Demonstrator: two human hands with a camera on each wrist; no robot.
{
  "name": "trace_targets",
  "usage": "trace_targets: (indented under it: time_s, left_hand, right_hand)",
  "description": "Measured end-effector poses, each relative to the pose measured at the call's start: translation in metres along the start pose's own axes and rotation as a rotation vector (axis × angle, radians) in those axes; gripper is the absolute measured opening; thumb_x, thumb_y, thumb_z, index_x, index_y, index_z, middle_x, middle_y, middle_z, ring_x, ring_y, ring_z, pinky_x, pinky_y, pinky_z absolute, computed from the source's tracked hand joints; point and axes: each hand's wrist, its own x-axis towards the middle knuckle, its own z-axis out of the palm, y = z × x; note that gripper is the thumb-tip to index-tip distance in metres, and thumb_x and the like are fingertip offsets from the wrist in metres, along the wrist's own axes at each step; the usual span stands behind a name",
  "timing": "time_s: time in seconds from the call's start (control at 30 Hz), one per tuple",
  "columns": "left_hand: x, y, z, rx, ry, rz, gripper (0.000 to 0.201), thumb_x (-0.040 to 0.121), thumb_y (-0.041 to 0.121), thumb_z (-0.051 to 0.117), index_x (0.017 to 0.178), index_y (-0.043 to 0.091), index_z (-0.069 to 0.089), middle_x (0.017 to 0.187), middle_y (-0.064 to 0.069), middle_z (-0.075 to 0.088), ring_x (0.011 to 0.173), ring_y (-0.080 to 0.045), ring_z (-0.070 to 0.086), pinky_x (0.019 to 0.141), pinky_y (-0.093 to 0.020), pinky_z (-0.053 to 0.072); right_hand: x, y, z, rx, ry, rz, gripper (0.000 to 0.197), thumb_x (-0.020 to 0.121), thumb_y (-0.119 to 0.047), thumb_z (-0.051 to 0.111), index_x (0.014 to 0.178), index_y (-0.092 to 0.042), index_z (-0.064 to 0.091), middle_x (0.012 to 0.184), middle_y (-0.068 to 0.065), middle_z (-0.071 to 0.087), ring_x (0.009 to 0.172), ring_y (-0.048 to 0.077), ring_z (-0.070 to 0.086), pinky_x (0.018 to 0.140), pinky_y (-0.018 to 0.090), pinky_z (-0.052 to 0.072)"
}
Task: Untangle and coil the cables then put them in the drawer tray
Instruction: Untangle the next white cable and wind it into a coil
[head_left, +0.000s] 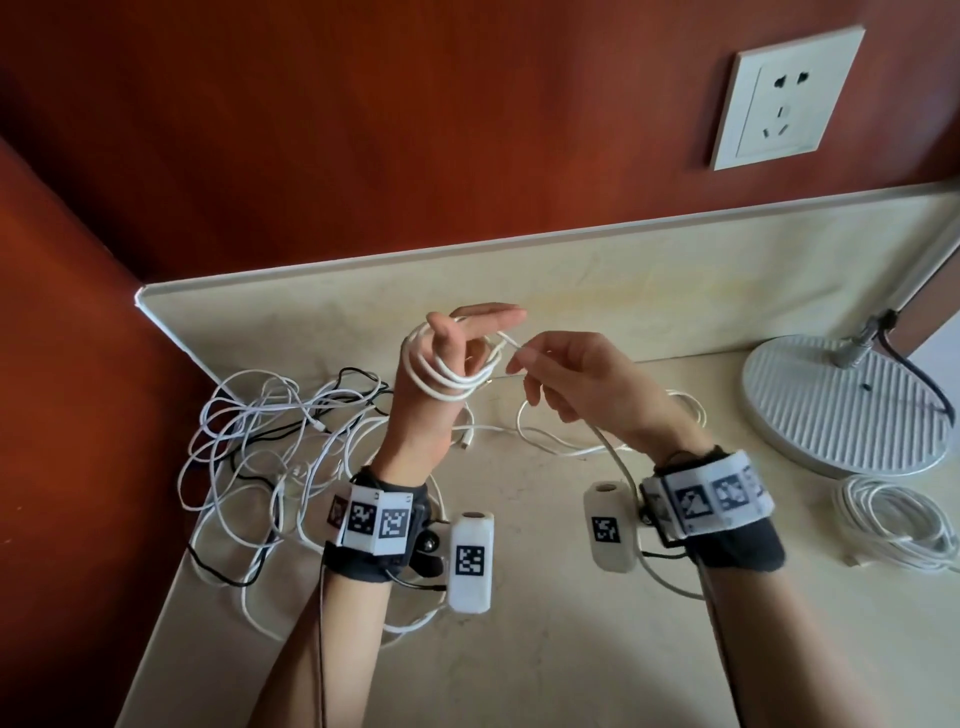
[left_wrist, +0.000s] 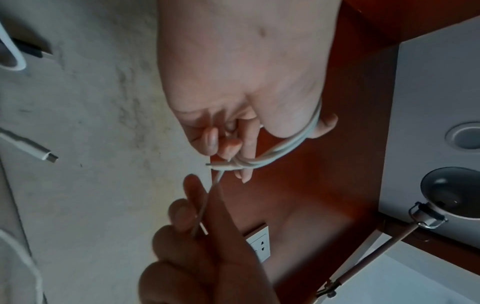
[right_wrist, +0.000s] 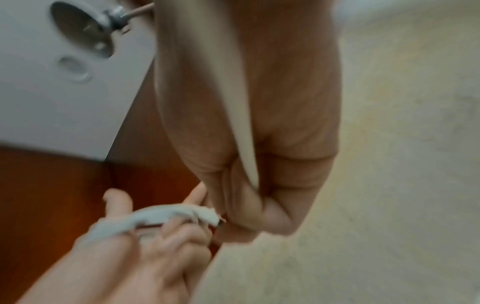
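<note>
The white cable (head_left: 449, 382) is wound in several loops around the left hand (head_left: 441, 374), which is raised above the desk (head_left: 519, 623) with its thumb and forefinger stretched out and the other fingers (left_wrist: 211, 139) curled in against the loops; the left wrist view shows a plug end of the cable lying at those curled fingertips. Just to the right of the coil, the right hand (head_left: 582, 384) pinches the free run of the same cable between thumb and forefinger, the remaining fingers loosely bent, and the strand passes under the palm and trails down to the desk below the right wrist. Left of the coil and lower, a tangled heap of cables (head_left: 270, 457), mostly white with a black one among them, sprawls over the desk's left part. Far right of the coil, near the desk's right edge, a coiled white cable (head_left: 893, 525) lies flat, just in front of the round ribbed lamp base (head_left: 841, 410). The desk is a pale cream surface with a raised back lip; behind it stands a reddish-brown wall carrying a white wall socket (head_left: 789, 98), above and to the right of the coil.
</note>
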Motion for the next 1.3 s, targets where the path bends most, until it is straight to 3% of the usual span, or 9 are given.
trace_targets:
  time_s: [0.13, 0.27, 0.43, 0.6, 0.73, 0.93, 1.07, 1.17, 1.3]
  left_hand:
    - [0.005, -0.002, -0.007, -0.060, 0.075, -0.074, 0.097, 0.089, 0.080, 0.011, 0.114, 0.016, 0.079, 0.053, 0.009, 0.037, 0.054, -0.005, 0.037, 0.059, -0.015, 0.036]
    - [0.010, -0.004, -0.014, -0.204, 0.133, -0.152, 0.096, 0.085, 0.082, 0.020, 0.113, 0.012, 0.079, 0.055, 0.004, 0.031, 0.055, -0.011, 0.027, 0.054, -0.016, 0.029]
    - [0.013, -0.013, -0.025, 0.128, 0.262, -0.047, 0.078, 0.096, 0.075, 0.026, 0.103, 0.022, 0.083, 0.055, -0.015, 0.042, 0.056, -0.015, 0.038, 0.063, -0.027, 0.042]
    - [0.025, -0.039, -0.045, 0.524, 0.376, 0.030, 0.095, 0.091, 0.085, 0.036, 0.082, -0.001, 0.076, 0.065, -0.012, 0.069, 0.068, -0.028, 0.069, 0.070, -0.047, 0.054]
    - [0.024, -0.031, -0.036, 0.303, 0.334, -0.032, 0.068, 0.104, 0.043, 0.054, 0.089, -0.021, 0.069, 0.065, -0.008, 0.072, 0.090, -0.001, 0.067, 0.058, -0.013, 0.045]
    - [0.010, -0.021, -0.017, 0.308, 0.273, 0.023, 0.050, 0.099, 0.039, 0.064, 0.085, -0.007, 0.077, 0.077, -0.004, 0.076, 0.067, 0.010, 0.066, 0.065, -0.011, 0.045]
    - [-0.007, -0.002, -0.002, 0.228, 0.184, 0.055, 0.052, 0.094, 0.048, 0.059, 0.093, 0.001, 0.081, 0.076, 0.002, 0.072, 0.058, 0.008, 0.057, 0.065, -0.010, 0.039]
    - [-0.017, 0.010, -0.001, 0.208, 0.135, 0.109, 0.054, 0.094, 0.049, 0.056, 0.095, 0.002, 0.081, 0.061, 0.013, 0.067, 0.060, 0.007, 0.058, 0.066, -0.010, 0.039]
    - [-0.010, 0.008, -0.012, 0.395, 0.161, 0.187, 0.058, 0.101, 0.053, 0.055, 0.063, 0.010, 0.061, 0.055, -0.012, 0.053, 0.059, -0.011, 0.044, 0.062, -0.037, 0.037]
  right_hand:
    - [0.006, 0.006, 0.024, -0.378, 0.170, -0.047, 0.052, 0.107, -0.046, 0.052, 0.068, -0.015, 0.069, 0.050, -0.006, 0.051, 0.046, 0.009, 0.043, 0.057, 0.027, 0.040]
    - [0.009, 0.009, 0.038, -0.672, 0.227, -0.145, 0.045, 0.110, -0.041, 0.040, 0.087, -0.017, 0.070, 0.065, -0.007, 0.061, 0.068, 0.025, 0.060, 0.068, 0.043, 0.048]
    - [0.004, 0.016, 0.058, -0.775, 0.133, -0.227, 0.029, 0.108, -0.028, 0.035, 0.108, -0.012, 0.059, 0.101, 0.010, 0.071, 0.085, 0.039, 0.065, 0.070, 0.051, 0.052]
    - [-0.008, 0.016, 0.069, -0.553, 0.091, -0.139, 0.027, 0.109, -0.026, 0.045, 0.103, -0.011, 0.067, 0.085, -0.002, 0.070, 0.079, 0.025, 0.063, 0.070, 0.038, 0.045]
    - [-0.011, 0.009, 0.072, -0.294, 0.079, -0.111, 0.023, 0.107, -0.027, 0.055, 0.104, -0.008, 0.068, 0.080, 0.003, 0.069, 0.068, 0.019, 0.060, 0.065, 0.034, 0.048]
    - [0.001, -0.025, 0.047, 0.423, 0.910, -0.250, 0.011, 0.105, -0.019, 0.054, 0.099, -0.019, 0.062, 0.094, 0.005, 0.071, 0.082, 0.014, 0.066, 0.071, 0.030, 0.051]
    - [0.000, -0.042, 0.018, 0.275, 1.187, -0.498, 0.011, 0.101, -0.014, 0.048, 0.096, -0.016, 0.057, 0.092, 0.011, 0.065, 0.082, 0.014, 0.063, 0.072, 0.034, 0.051]
    - [-0.005, -0.042, -0.003, -0.097, 1.044, -0.561, 0.011, 0.101, -0.010, 0.048, 0.098, -0.010, 0.059, 0.088, 0.002, 0.065, 0.075, 0.014, 0.062, 0.066, 0.027, 0.047]
    - [-0.011, -0.034, -0.015, -0.469, 0.349, -0.404, 0.016, 0.098, -0.014, 0.050, 0.098, -0.018, 0.065, 0.085, -0.007, 0.070, 0.072, 0.013, 0.067, 0.065, 0.029, 0.053]
